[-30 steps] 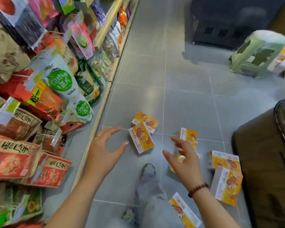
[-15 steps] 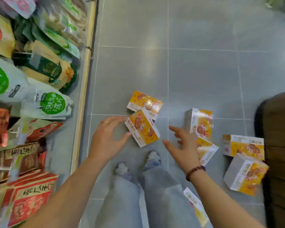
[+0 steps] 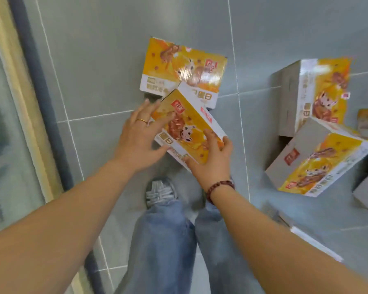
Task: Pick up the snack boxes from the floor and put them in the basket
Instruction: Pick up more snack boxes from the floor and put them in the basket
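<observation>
A: Item one, change since the last look: both hands are now closing on the nearest snack box (image 3: pixel 187 128), where a moment ago they were only reaching toward it with fingers spread over the floor (image 3: pixel 106 60)

B: State of the hands?

A: Left hand (image 3: pixel 139 139) is pressing against the box's left edge, fingers along its upper corner; right hand (image 3: pixel 212 160) is cupping the near right corner, thumb on the printed face. Clamped on it from two sides, though I am judging the lift as only beginning, since the far end is still resting on the second box (image 3: pixel 183 68)

B: Meaning for the task?

A: First box is being secured; none is looking delivered yet. The basket is not showing in this view, so its position is not being recorded

B: Count?

A: Snack boxes clearly showing: four, namely the held one, the one beneath its far end, an upright box (image 3: pixel 314 92) at right, and a tilted box (image 3: pixel 319 162) leaning just below that. Further partial pieces are showing at the right edge and lower right, too cut off or blurred to count firmly. Hands: two. Shoes: one grey shoe (image 3: pixel 160 193) clearly showing, a second mostly hidden
</observation>
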